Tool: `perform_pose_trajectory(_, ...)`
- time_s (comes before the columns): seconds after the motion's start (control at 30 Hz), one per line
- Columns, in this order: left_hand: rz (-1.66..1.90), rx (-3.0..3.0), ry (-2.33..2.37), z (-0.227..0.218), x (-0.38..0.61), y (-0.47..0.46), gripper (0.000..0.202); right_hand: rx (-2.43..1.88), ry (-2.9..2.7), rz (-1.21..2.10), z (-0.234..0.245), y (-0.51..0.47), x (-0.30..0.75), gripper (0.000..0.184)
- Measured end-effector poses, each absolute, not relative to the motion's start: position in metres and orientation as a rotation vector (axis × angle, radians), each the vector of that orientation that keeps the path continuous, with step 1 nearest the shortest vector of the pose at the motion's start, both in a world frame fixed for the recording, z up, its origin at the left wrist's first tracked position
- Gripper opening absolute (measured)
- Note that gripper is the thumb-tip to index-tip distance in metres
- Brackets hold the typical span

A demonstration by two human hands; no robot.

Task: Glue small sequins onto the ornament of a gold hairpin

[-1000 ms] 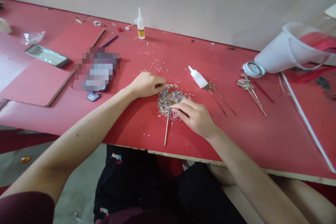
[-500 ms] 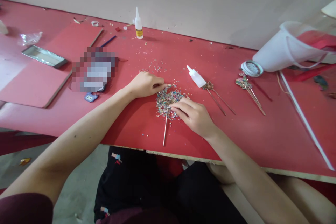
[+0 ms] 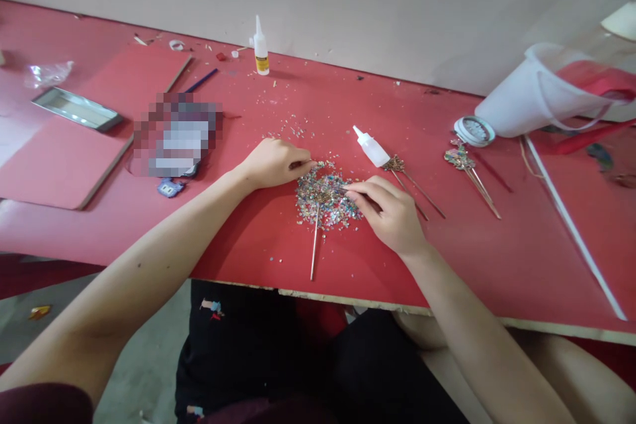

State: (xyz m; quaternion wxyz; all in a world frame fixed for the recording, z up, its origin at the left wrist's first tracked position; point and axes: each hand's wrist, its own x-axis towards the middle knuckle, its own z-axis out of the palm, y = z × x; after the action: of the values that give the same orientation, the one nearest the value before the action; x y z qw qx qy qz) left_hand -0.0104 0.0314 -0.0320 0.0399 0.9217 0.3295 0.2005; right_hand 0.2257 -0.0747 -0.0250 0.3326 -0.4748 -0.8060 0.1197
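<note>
"Starting at the near edge of the red table [image 3: 497, 271], what do I have?"

"A metal pin [image 3: 313, 248], its stem pointing toward the edge, its upper end lost among the loose flakes [image 3: 325, 202]. I rate it light and stiff, probably slippery along the smooth stem. I would take hold mid-stem, clear of the flakes, which I judge thin and quick to scatter."

"Hands?"

"Right hand [image 3: 392, 212]: fingertips pinched together on what looks like a slim tool [image 3: 344, 187], at the pile's right side. Left hand [image 3: 275, 162]: thumb and forefinger about meeting at the pile's upper left; I cannot tell whether anything is between them."

"Beyond?"

"A white bottle [image 3: 373, 150] lying beside a two-pronged hairpin [image 3: 416, 189]. Farthest, near the wall, a yellow-labelled bottle [image 3: 261, 56], upright."
</note>
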Motion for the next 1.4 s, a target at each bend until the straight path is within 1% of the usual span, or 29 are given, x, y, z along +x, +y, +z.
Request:
perform_pose_trajectory(0.47, 0.615, 2.835, 0.980, -0.0335, -0.0109, 0.0331, 0.040, -1.189, -2.154, 0.380, -0.0246, -0.0774, 0.2233, 0.013)
perform_pose_trajectory(0.7, 0.598, 2.821, 0.981, -0.0317, -0.0106, 0.0325, 0.040, -1.226, -2.191, 0.354, -0.0266, -0.0781, 0.2204, 0.015)
perform_pose_trajectory(0.93, 0.599, 2.816, 1.005, -0.0306, -0.0101, 0.0312, 0.039, -1.358, -2.032, 0.263, -0.0250, -0.0748, 0.2241, 0.016)
perform_pose_trajectory(1.07, 0.572, 2.802, 1.003, -0.0298, -0.0099, 0.0308, 0.039, -1.368, -1.985, 0.288, -0.0238, -0.0739, 0.2243, 0.014)
perform_pose_trajectory(1.4, 0.586, 2.826, 0.982, -0.0322, -0.0105, 0.0329, 0.040, -1.220, -2.208, 0.396, -0.0249, -0.0791, 0.2204, 0.014)
